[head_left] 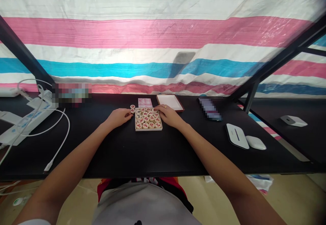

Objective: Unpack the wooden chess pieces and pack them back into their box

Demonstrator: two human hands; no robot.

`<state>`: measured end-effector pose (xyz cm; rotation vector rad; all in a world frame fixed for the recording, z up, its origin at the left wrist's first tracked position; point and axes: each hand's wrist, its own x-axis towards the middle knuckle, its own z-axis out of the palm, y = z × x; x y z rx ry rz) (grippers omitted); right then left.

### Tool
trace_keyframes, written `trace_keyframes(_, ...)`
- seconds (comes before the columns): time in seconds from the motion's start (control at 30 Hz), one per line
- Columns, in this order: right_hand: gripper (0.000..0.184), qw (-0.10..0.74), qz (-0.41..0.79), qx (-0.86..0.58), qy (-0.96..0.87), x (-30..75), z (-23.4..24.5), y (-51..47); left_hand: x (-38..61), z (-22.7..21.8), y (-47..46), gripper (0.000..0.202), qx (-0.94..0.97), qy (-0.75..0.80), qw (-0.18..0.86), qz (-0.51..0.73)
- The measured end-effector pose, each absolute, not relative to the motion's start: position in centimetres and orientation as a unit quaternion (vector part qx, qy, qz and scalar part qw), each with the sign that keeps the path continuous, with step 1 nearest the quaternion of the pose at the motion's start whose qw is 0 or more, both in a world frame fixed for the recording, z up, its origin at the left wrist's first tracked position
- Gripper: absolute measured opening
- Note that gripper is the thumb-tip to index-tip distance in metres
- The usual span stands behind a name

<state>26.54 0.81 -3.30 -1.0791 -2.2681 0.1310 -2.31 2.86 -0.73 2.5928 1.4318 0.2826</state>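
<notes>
Two loose round pieces (132, 110) sit just beyond the fingertips of the left hand (119, 118), and from my remote seat that short gap is the relation I would judge by. They line up away from those fingers, one farther out than the other; each is a disc, so I have no long axis to match, only the line of the pair. The left hand is clearly the nearer one, since the box of pieces (149, 129) lies between them and the right hand (170, 115).

I see the left fingers curled and drawn together beside the box's left wall, but I can't make out whether they pinch anything or merely touch the nearer disc. The right hand is bent loosely, fingertips at the box's far corner on its own side; I can't make out whether it grips that edge or only rests there.

From the right hand, the box lies leftward and slightly nearer me, almost square, holding discs face up. Just beyond that hand I have the shallow lid (170, 101), and ahead to its left, past the box, the printed sheet (145, 102).
</notes>
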Motion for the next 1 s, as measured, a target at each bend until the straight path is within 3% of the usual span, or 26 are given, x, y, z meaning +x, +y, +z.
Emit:
trace_keyframes(0.23, 0.035, 0.310, 0.052, -0.405, -0.858, 26.56, -3.37, 0.87, -2.65, -0.55, 2.78, 0.023, 0.893, 0.430, 0.100, 0.085)
trace_keyframes(0.6, 0.035, 0.312, 0.054, -0.409, -0.856, 26.54, -3.39, 0.83, -2.07, -0.45, 2.49, 0.040, 0.881, 0.467, 0.064, 0.044)
trace_keyframes(1.0, 0.034, 0.316, 0.058, -0.405, -0.856, 26.59, -3.55, 0.91, -1.80, -0.41, 2.08, 0.041, 0.886, 0.462, 0.030, 0.030)
